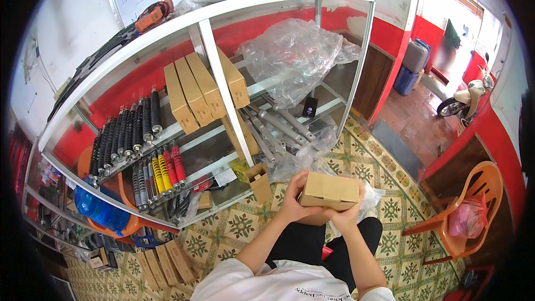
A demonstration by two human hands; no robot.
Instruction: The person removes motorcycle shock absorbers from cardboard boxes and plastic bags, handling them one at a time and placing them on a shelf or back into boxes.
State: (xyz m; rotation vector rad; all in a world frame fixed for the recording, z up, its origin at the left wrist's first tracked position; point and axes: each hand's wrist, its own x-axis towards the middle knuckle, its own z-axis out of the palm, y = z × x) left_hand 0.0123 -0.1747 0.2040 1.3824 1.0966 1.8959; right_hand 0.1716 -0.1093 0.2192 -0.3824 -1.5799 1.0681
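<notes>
A brown cardboard box (331, 186) is held above my lap between both hands, one end turned up with its flaps folded closed. My left hand (295, 201) grips its left side, thumb across the near face. On the lower right, my right hand (347, 215) wraps the near corner, partly hidden by the box. Pale plastic wrapping (370, 197) shows just beyond my right hand. A narrow cardboard box with an open top (259, 183) stands on the floor to the left, by the display case (207, 50).
Coil-spring shock absorbers (136, 127), long cartons (194, 92) and metal fork tubes (276, 123) fill the case shelves. A phone (309, 107) lies there too. More cartons (165, 264) sit on the tiled floor. An orange plastic chair (472, 213) stands right, holding a pink bag (467, 218).
</notes>
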